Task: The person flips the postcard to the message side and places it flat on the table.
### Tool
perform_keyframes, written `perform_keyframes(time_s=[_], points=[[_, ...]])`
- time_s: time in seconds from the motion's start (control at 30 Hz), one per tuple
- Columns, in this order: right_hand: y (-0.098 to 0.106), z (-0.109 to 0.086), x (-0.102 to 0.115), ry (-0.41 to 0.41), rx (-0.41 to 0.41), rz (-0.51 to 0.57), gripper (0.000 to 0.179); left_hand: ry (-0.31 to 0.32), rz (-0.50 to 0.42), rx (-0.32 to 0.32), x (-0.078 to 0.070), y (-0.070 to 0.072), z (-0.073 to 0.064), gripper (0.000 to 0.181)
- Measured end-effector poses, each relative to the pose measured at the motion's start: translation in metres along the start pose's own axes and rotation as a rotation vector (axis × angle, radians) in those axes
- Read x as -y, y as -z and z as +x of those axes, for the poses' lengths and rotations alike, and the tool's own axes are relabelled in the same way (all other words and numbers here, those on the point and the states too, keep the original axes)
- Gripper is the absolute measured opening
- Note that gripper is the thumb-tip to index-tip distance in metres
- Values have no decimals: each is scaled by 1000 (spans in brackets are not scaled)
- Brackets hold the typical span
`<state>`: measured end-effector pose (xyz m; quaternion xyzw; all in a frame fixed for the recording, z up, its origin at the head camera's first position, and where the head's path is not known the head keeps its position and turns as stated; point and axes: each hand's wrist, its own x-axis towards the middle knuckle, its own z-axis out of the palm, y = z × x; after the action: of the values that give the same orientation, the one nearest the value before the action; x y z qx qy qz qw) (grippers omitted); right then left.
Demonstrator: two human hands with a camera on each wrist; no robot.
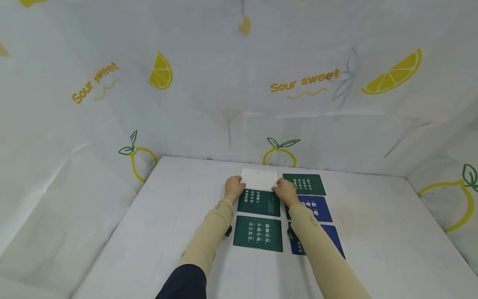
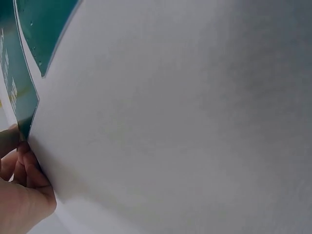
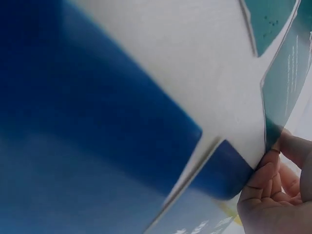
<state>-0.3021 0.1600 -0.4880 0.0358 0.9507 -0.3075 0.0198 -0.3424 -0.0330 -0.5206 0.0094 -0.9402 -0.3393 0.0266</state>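
A white card (image 1: 258, 178) lies between both hands at the far end of the left column, a small mark printed near its top. My left hand (image 1: 233, 187) pinches its near left corner, and my right hand (image 1: 285, 191) pinches the near right corner. Directly below it a dark green card (image 1: 259, 203) with white lettering meets its near edge. In the left wrist view, the left thumb and fingers (image 2: 29, 170) close at a green card's corner (image 2: 22, 105). From the right wrist, the fingers (image 3: 265, 183) are seen at the opposite corner.
Another green card (image 1: 257, 233) lies nearest the person. To the right stands a column of a green card (image 1: 310, 185) and two blue cards (image 1: 323, 211), partly under the right forearm. The white table (image 1: 179, 199) meets a lemon-printed curtain (image 1: 209, 104) behind.
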Motion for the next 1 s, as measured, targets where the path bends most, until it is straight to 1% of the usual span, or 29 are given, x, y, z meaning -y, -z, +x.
perform_keyframes(time_s=[0.07, 0.1, 0.13, 0.17, 0.2, 0.23, 0.27, 0.33, 0.4, 0.43, 0.47, 0.53, 0.6, 0.63, 0.67, 0.73, 0.8, 0.9, 1.0], points=[[-1, 0, 1, 6, 15, -39, 37, -68, 66, -71, 26, -31, 21, 35], [-1, -1, 2, 5, 21, -49, 37, -100, 97, -115, 37, -43, 29, 34], [-1, -1, 2, 5, 25, -63, 37, -111, 109, -118, 42, -49, 33, 35], [-1, -1, 2, 3, 29, -69, 37, -105, 111, -110, 44, -53, 39, 34], [-1, -1, 2, -1, 33, -69, 37, -94, 96, -95, 44, -53, 40, 33], [-1, 0, 2, -1, 37, -74, 37, -74, 76, -61, 34, -41, 32, 34], [-1, 0, 2, -4, 40, -71, 38, -47, 58, -26, 21, -25, 20, 34], [-1, 0, 2, 3, 45, -76, 38, -19, 37, 20, -7, 7, -6, 33], [0, -1, 3, 16, 44, -83, 37, -22, 38, 17, -31, 34, -32, 30], [0, -1, 4, 25, 42, -85, 36, -35, 57, 6, -35, 39, -39, 30], [1, -2, 5, 35, 38, -88, 36, -49, 79, -8, -36, 41, -41, 30], [3, -4, 8, 42, 34, -90, 35, -58, 109, -13, -36, 43, -43, 31], [4, -4, 10, 48, 23, -74, 37, -49, 124, -9, -30, 36, -36, 31], [5, -4, 12, 47, 18, -65, 38, -43, 128, -9, -26, 30, -30, 31], [6, -4, 12, 50, 11, -65, 40, -33, 124, 0, -26, 30, -26, 30], [9, -3, 15, 62, -14, -59, 42, -23, 116, 13, -29, 32, -23, 27], [14, -1, 17, 78, -36, -63, 42, -27, 103, 21, -35, 36, -21, 26], [26, -2, 21, 96, -46, -58, 41, -67, 78, 26, -46, 41, -21, 27], [40, -3, 23, 91, -44, 3, 41, -100, 31, 31, -58, 44, -22, 29]])
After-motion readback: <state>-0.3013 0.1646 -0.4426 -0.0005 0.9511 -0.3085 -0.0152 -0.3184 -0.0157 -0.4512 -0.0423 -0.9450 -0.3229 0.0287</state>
